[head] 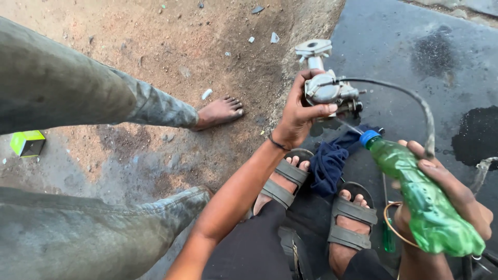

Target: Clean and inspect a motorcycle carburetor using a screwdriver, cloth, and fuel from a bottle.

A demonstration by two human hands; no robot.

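My left hand (301,111) grips a grey metal carburetor (327,91) and holds it up over the ground. A black cable (415,101) runs from it toward the right. My right hand (451,199) squeezes a green plastic bottle (423,199) with a blue cap (369,137). The cap points at the carburetor, and a thin jet of liquid (347,124) shoots from it toward the part. A dark blue rag (332,161) lies below, by my sandalled feet (311,192).
Another person's trousered legs (78,93) and bare foot (220,111) fill the left side on the dirt. A green box (28,142) sits at far left. Wet dark pavement (415,46) lies to the right. A green-handled screwdriver (387,233) rests near my right foot.
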